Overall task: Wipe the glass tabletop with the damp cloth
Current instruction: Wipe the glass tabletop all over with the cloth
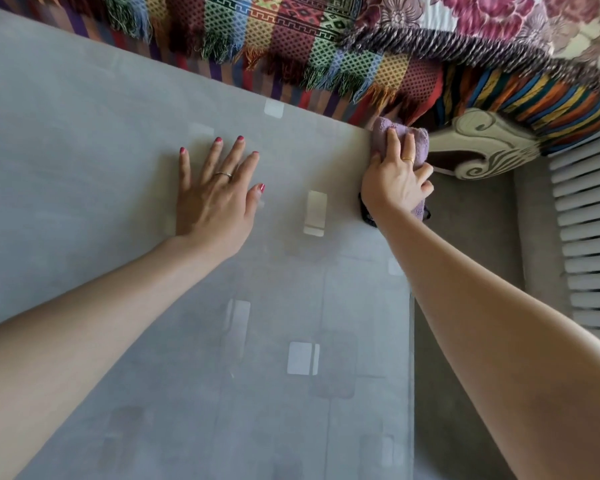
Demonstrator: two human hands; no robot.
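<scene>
Your right hand [395,178] grips the folded lilac terry cloth [400,131] at the frosted glass tabletop's [84,168] far right corner; left hand [215,195] lies flat, fingers spread. Progress? Can't tell, honestly.

Ringed hands [219,199]; red nail polish

Soft, even daylight fills the scene, bright without harsh spots. The glass bench [84,133] carries pale rectangular reflections and a milky sheen, strongest near the middle, and its far right part looks warmer and more yellow. Shadows are faint; only a thin dim edge lies under the left hand [215,192] and its forearm. The wide lens bends straight lines: the bench's edges slant and the slatted panel [586,237] at the right fans out. The fringed blanket [291,46] along the top edge is smeared with motion blur, while the hands stay fairly sharp.
</scene>
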